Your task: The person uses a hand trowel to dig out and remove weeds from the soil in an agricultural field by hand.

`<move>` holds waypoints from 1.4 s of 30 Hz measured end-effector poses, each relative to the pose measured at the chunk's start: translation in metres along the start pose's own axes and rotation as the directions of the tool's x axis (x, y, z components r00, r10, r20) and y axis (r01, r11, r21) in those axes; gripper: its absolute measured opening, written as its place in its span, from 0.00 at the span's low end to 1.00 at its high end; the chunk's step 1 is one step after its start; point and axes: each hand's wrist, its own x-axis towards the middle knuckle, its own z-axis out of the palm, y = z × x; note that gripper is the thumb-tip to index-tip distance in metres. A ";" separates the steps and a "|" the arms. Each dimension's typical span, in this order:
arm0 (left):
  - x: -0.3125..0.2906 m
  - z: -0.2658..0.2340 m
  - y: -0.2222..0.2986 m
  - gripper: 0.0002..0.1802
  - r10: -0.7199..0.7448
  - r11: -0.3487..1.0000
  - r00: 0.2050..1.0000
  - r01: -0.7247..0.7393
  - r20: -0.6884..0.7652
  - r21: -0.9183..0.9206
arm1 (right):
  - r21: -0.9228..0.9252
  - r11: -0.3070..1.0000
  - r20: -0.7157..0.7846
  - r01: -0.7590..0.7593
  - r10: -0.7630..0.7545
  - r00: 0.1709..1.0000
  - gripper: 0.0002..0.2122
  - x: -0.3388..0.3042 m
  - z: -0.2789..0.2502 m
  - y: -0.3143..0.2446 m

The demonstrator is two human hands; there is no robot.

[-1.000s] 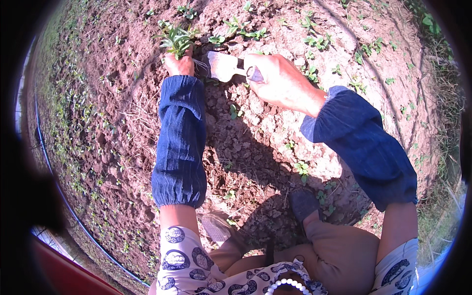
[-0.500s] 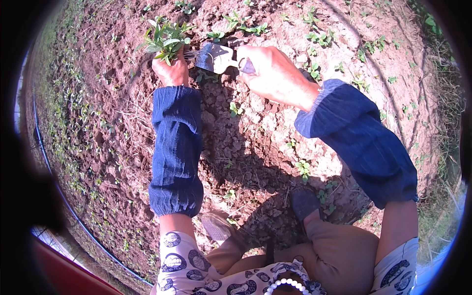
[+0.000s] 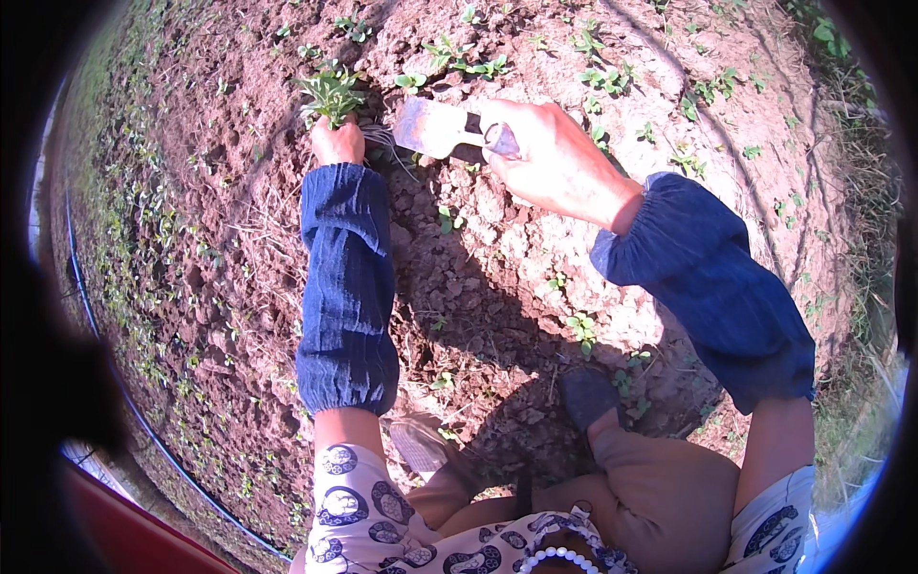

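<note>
A leafy bunch of green seedlings [image 3: 331, 94] is gripped in my left hand [image 3: 338, 143], fingers wrapped round the stems. Pale, thin roots [image 3: 387, 143] stick out from the right side of that hand. My right hand [image 3: 555, 158] is closed round the short handle of a hand trowel [image 3: 432, 126]. Its flat metal blade points left toward the roots, a small gap away from my left hand. Both tools and plants are held just over crumbly reddish soil [image 3: 478, 215]. My right fingers are partly hidden behind the knuckles.
Small green plants [image 3: 582, 330] dot the soil around my feet. My shoe [image 3: 588, 397] is planted close to one. Denser seedlings [image 3: 158, 220] cover the left side. A blue hose [image 3: 143, 421] curves along the left edge, and grass [image 3: 861, 249] borders the right.
The trowel and my right hand have shifted slightly right and down, and the blade has turned to show more of its face. The bunch in my left hand has dipped and moved slightly right.
</note>
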 end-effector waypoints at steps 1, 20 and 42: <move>-0.003 0.012 0.014 0.15 -0.037 0.995 0.999 0.037 -0.007 0.095 | -0.028 1.000 -0.019 0.012 -0.012 1.000 0.14 -0.005 -0.003 0.006; -0.034 0.074 0.122 0.20 0.185 0.957 0.944 -0.236 0.274 0.167 | -0.322 0.947 -0.166 0.012 -0.069 0.984 0.13 -0.002 -0.050 0.032; -0.017 0.109 0.108 0.18 0.259 0.935 0.937 -0.304 0.236 0.181 | -0.479 0.863 0.079 -0.161 0.226 0.971 0.12 0.073 -0.031 0.043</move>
